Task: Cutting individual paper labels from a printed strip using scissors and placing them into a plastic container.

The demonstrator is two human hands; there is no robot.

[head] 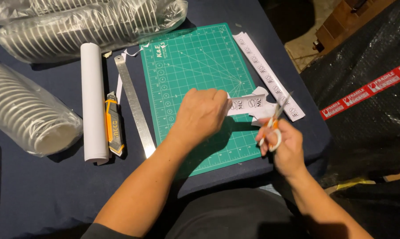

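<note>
Standing beside the dark blue surface, largest first: sleeves of stacked white cups in clear plastic lie along the far and left edge, then the green cutting mat in the middle, a white paper roll left of it, a steel ruler between roll and mat, an orange and grey utility knife just beside the roll, a long printed label strip off the mat's right edge. Person's left hand is curled, fingertips pinching the left end of a small paper strip, holding it just above the mat's right side. Right hand is closed through the orange-handled scissors, blades pointing up toward the strip's right end, tips blurred, so cannot tell whether they touch paper. White offcuts lie under the strip. Handling judgement: the strip looks very light, thin and floppy, likely to droop or twist past the pinch, easy to crease or tear, not slippery. Best hold seems a flat thumb-and-finger pinch close to the cut line, clear of the printed marks and the blades. Scissors are rigid, light, sharp at the tip; take them by the loops.
</note>
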